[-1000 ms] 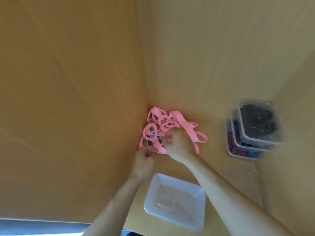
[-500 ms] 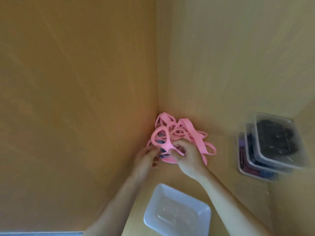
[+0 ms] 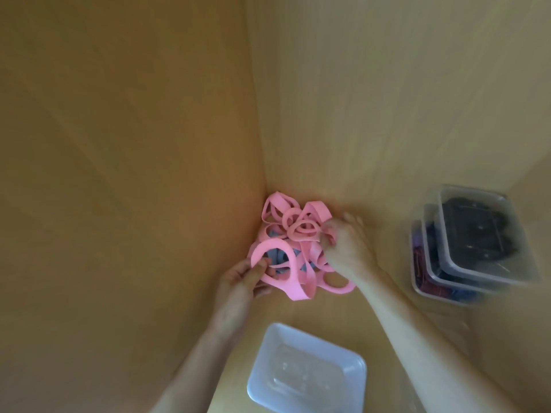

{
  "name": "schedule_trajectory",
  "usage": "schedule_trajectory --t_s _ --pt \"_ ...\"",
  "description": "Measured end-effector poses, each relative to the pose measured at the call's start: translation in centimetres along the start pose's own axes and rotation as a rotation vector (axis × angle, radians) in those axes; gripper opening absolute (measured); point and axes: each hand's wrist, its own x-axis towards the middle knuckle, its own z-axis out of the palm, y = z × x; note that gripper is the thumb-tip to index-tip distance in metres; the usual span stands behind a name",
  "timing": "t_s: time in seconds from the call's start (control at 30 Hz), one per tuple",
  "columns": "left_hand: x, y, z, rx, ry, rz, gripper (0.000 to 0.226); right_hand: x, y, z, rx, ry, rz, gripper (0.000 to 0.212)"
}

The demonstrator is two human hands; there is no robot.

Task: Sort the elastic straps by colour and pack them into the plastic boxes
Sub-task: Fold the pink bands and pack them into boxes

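Because the pink straps point(image 3: 295, 248) lie tangled at frame centre, with blue material point(image 3: 278, 257) beneath, both hands work the heap. The left hand point(image 3: 238, 281) pinches a loop at its lower-left edge, and the right hand point(image 3: 346, 245) curls into its right side, likely gathering it. An empty box point(image 3: 351, 380) waits at bottom centre, and filled stacked boxes point(image 3: 477, 248) sit at the right.

Pink elastic straps point(image 3: 298, 231), loose pile: plain pink, no print.
Item under pile point(image 3: 280, 257): grey-blue, mostly hidden.
Empty plastic box point(image 3: 337, 391): frosted translucent white.
Stacked plastic boxes point(image 3: 520, 254): clear, colourless.
- Top box: black straps point(image 3: 474, 234).
- Middle box: dark contents, colour unclear.
- Bottom box: maroon straps point(image 3: 429, 286), blue straps point(image 3: 465, 295).

Worktop point(image 3: 328, 315), wall panels point(image 3: 119, 144): honey-tan, fine straight wood grain.
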Motion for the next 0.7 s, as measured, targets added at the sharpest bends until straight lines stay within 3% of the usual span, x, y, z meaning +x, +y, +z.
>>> schedule_trajectory --t_s 0.1,0.2,0.33,0.47,0.7 --pt "-0.8 0.1 -0.9 0.043 -0.009 0.021 0.027 2.2 -0.1 1.6 -0.347 -0.171 0.059 0.036" --pt "-0.9 0.2 -1.7 0.079 -0.012 0.056 0.029 2.7 0.1 2.7 -0.350 -0.170 0.028 0.031" --pt "-0.9 0.3 -2.1 0.129 -0.002 0.082 0.027 2.0 0.5 2.3 0.014 -0.159 0.187 0.010" --pt "-0.9 0.6 -1.6 0.121 0.000 0.097 0.023 1.5 0.3 0.0 0.548 -0.117 0.370 0.015" --pt "0.2 4.5 0.5 0.046 -0.073 0.182 0.017 0.2 -1.6 -6.7 0.843 0.010 0.267 0.014"
